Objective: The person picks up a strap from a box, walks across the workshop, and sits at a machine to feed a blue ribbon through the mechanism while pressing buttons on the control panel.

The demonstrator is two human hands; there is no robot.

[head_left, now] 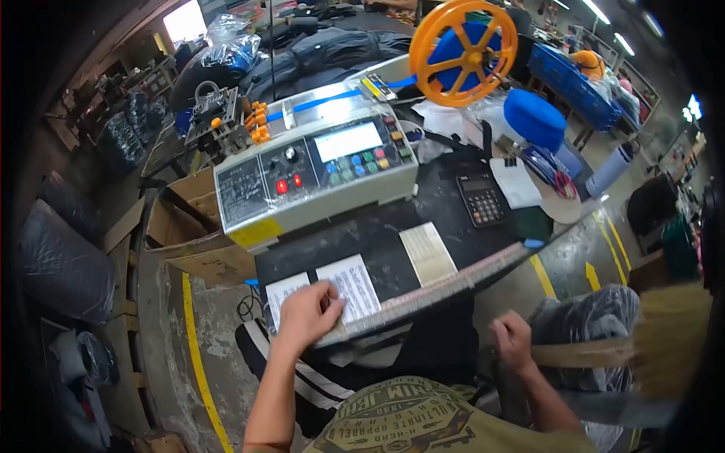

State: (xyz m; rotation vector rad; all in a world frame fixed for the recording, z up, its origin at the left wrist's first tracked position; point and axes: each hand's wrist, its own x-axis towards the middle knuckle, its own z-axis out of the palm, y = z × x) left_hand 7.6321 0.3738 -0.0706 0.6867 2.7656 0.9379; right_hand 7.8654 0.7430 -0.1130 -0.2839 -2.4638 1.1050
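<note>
My left hand (pixel 306 315) rests at the table's front edge, over two white printed sheets. Its fingers are curled toward the thumb, and whatever they may hold is hidden. One printed sheet (pixel 349 287) lies just right of the fingers; another printed sheet (pixel 285 290) is partly under the hand. Off the table's front edge, my right hand (pixel 513 344) is closed in a fist around the handle of a brush (pixel 668 343), whose pale bristles point out to the right. A cream printed card (pixel 428 254) lies on the table between the hands.
A strap-cutting machine (pixel 321 177) with lit red switches stands behind the sheets. Blue webbing (pixel 325 102) runs to it from an orange reel (pixel 462 57). A calculator (pixel 482 200), clipped papers (pixel 516 183) and a blue webbing roll (pixel 535 119) are at right; a cardboard box (pixel 185 215) is left.
</note>
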